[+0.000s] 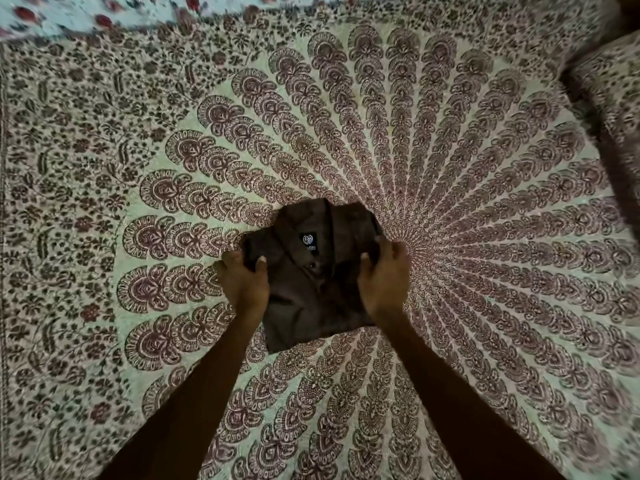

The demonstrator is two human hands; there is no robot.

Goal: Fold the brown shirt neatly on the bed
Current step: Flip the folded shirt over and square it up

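Note:
The brown shirt (311,292) lies folded into a compact rectangle in the middle of the bed, collar side up, with a small black label and a button showing near the collar. My left hand (244,284) grips the shirt's left edge, thumb on top of the cloth and fingers curled around the side. My right hand (382,278) holds the right edge the same way, near the shoulder. Both forearms reach in from the bottom of the view. The shirt's lower edge rests flat on the bedspread.
The bed is covered by a patterned bedspread (450,168) with a fan of maroon peacock-feather motifs. A floral sheet (86,12) shows at the far top left. A pillow in matching print (613,91) sits at the right edge.

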